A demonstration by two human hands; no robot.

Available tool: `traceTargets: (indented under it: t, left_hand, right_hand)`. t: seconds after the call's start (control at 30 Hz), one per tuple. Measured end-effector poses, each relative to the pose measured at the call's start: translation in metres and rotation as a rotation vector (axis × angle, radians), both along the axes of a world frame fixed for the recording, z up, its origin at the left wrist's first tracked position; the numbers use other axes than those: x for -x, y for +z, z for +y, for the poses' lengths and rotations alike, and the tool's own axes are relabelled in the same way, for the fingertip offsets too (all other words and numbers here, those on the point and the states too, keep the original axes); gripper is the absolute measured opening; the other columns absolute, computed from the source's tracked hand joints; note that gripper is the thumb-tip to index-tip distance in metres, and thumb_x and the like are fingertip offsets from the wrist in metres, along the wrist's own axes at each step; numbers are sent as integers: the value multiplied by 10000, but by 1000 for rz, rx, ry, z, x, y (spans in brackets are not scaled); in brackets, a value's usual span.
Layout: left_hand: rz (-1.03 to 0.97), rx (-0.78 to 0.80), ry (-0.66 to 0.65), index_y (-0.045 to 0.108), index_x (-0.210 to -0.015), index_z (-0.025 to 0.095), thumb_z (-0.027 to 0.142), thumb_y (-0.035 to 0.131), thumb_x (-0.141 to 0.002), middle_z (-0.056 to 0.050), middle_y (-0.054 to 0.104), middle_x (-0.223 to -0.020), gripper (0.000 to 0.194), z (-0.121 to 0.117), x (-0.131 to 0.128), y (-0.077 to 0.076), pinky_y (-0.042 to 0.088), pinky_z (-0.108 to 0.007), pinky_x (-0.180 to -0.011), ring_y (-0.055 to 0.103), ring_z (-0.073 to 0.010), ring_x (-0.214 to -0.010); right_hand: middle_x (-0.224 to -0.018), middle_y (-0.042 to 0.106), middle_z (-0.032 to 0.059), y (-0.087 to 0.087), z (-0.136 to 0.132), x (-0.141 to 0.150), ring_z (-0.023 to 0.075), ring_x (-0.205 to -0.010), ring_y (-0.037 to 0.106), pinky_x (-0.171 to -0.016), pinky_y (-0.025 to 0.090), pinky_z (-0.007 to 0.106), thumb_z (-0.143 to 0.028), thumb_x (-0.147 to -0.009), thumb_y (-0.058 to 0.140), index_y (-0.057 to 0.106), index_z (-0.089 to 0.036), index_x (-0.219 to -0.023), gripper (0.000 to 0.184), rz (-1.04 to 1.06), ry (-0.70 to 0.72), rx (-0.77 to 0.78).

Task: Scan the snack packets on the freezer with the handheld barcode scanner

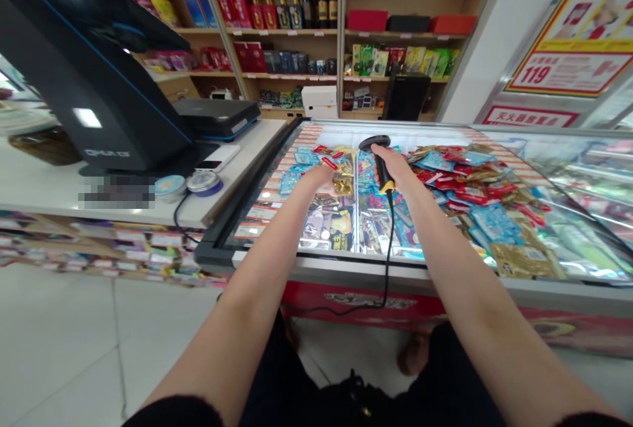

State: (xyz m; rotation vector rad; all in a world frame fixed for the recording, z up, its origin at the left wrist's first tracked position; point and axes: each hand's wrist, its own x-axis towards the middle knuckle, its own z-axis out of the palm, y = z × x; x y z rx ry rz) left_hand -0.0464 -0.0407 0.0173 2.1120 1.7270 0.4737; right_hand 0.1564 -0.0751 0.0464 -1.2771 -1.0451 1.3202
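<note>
My right hand (393, 165) is wrapped round the black and yellow handle of a barcode scanner (382, 169), its head tilted over the glass top of the freezer. From the handle's lower end a black cable (391, 229) hangs down across the freezer's front edge. To the left, my left hand (321, 180) is closed on a small gold snack packet (343, 186); its fingers are partly hidden. Around it lie blue, red and gold packets (297, 173). Beyond my right forearm, a larger heap of red, blue and gold snack packets (465, 180) covers the glass.
A chest freezer (324, 256) with a glass top stands before me. On the left counter (257, 143) are a checkout terminal (123, 104), a phone (217, 158) and two round tubs. Shelves (284, 31) of boxed goods and bottles line the back wall.
</note>
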Motion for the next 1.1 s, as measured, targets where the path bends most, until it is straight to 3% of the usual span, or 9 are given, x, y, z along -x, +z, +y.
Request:
traceTargets:
  t: [0.17,0.27,0.33,0.5,0.63,0.77,0.9,1.1]
  left_hand:
    - [85,-23,72,662,-631,190,125,888,-415,-109,720,-812,319,8,-12,9,497,-372,-926,676,-365,-1050]
    - [-15,-60,156,700,-732,182,141,815,-545,-95,735,-855,223,19,-15,9,505,-320,-842,693,-305,-974]
    - [-251,-102,252,687,-733,172,138,771,-588,-73,719,-797,170,29,-15,3,507,-309,-781,696,-276,-888]
    - [-1056,-135,432,596,-713,175,132,729,-614,13,627,-641,171,43,-20,-13,511,-276,-653,645,-178,-658]
    - [-1419,-92,512,535,-784,184,59,694,-603,50,587,-599,272,37,-24,-12,500,-233,-586,598,-119,-541]
    - [-1522,-39,495,533,-888,194,50,718,-612,51,618,-632,362,32,-27,-10,499,-202,-587,613,-100,-544]
    - [-1562,21,423,575,-979,218,22,726,-583,38,667,-727,467,30,-30,-14,564,-263,-730,684,-127,-697]
    - [-1593,70,377,594,-946,235,-35,677,-543,52,675,-751,492,28,-33,-17,588,-331,-833,679,-124,-762]
  right_hand:
    - [-449,560,1,-5,2,5,144,-312,487,-318,409,260,-448,-933,629,535,-209,-687,356,3,13,-31]
    - [-446,556,-4,-8,3,2,141,-308,482,-317,409,261,-444,-949,609,550,-205,-699,351,12,8,-42]
    - [-445,554,-4,-9,3,-1,144,-312,489,-317,410,262,-431,-963,589,559,-202,-709,344,25,10,-48]
    - [-455,554,-7,-5,-1,-2,139,-317,491,-319,411,255,-438,-981,566,553,-201,-727,347,72,12,-39]
    - [-461,556,-12,-2,-5,0,133,-319,490,-319,411,246,-439,-983,564,544,-202,-742,338,86,24,-43]
    - [-459,556,-15,-2,-6,1,137,-326,498,-313,412,243,-415,-996,542,547,-201,-762,316,101,51,-52]
    - [-475,566,-14,-5,-6,-1,136,-340,510,-327,427,242,-458,-982,564,544,-204,-771,331,99,56,-39]
    - [-480,567,-16,-6,-7,-3,130,-348,507,-337,437,236,-475,-971,579,537,-206,-779,333,100,44,-45]
